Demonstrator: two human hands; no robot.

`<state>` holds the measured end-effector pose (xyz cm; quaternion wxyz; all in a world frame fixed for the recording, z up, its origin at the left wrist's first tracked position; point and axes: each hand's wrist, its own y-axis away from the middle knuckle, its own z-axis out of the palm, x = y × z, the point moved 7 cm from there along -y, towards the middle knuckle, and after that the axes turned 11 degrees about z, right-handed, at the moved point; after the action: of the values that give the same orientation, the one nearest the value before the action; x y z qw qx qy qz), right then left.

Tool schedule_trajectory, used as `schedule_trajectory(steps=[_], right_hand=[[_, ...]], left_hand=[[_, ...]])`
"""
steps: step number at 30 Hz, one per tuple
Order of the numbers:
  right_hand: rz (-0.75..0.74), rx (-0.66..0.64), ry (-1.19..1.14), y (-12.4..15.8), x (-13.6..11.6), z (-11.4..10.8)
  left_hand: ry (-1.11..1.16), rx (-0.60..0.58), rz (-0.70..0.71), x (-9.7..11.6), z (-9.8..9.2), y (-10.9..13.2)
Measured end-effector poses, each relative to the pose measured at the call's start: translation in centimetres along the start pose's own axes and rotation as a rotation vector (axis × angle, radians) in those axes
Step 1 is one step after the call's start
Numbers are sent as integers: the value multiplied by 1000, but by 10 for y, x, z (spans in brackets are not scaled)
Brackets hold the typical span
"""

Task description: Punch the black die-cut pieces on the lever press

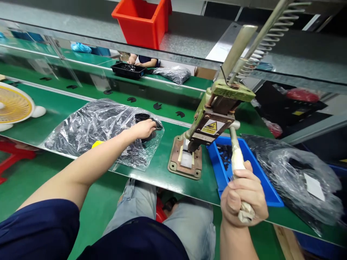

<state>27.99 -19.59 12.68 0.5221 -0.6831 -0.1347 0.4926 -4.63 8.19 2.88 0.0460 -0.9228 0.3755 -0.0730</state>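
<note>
My right hand [245,195] is wrapped round the cloth-covered lever [236,153] of a green hand press [214,112]. A warning label shows on the press head, which stands over a small pale plate on the brown base [185,169]. My left hand [146,129] reaches to the right end of a transparent plastic bag [89,122] filled with dark parts. Its fingers are pinched on a black plastic part [157,125], whose full shape my hand partly hides. Right of the press, a blue bin [252,169] holds small black parts.
Flat black pieces [157,105] lie spaced out on the green strip behind the bench. A red bin [143,20] stands on the overhead shelf. Another bag [306,180] lies at right, a fan [16,104] at left. Across the bench, a person's hands are at a black tray [127,70].
</note>
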Motion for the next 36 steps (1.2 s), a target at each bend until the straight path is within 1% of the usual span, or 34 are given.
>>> schedule_trajectory(steps=[2,4,6,8,11,13,14,17,20,23,26,29,33,36], right_hand=[[17,-5,1,0,0,0],[24,-1,8,0,0,-1],[22,0,11,0,-1,-1],[22,-8,7,-1,-2,-1],[24,-20,6,-1,-1,0],[22,-25,13,-1,-1,0],[20,-27,16,-1,-1,0],[18,-31,11,0,-3,1],[26,-20,13,0,-3,1],[15,-23,22,1,-2,1],[9,-37,19,2,-1,0],[25,-41,-5,2,1,0],[33,4,-27,4,1,0],[44,28,-21,5,2,1]], left_hand=[[70,-22,92,28,2,2],[152,-55,151,56,8,2],[286,-65,137,80,21,3],[480,-41,44,97,38,4],[758,51,-129,105,61,8],[895,105,-214,103,68,10],[967,113,-253,101,70,10],[1199,64,-322,104,70,5],[1357,3,-316,121,67,-9],[1425,-23,-353,140,71,-25],[1429,-51,-397,152,77,-36],[1384,-88,-410,155,77,-42],[1300,-165,-411,155,71,-46],[1221,-225,-436,156,69,-48]])
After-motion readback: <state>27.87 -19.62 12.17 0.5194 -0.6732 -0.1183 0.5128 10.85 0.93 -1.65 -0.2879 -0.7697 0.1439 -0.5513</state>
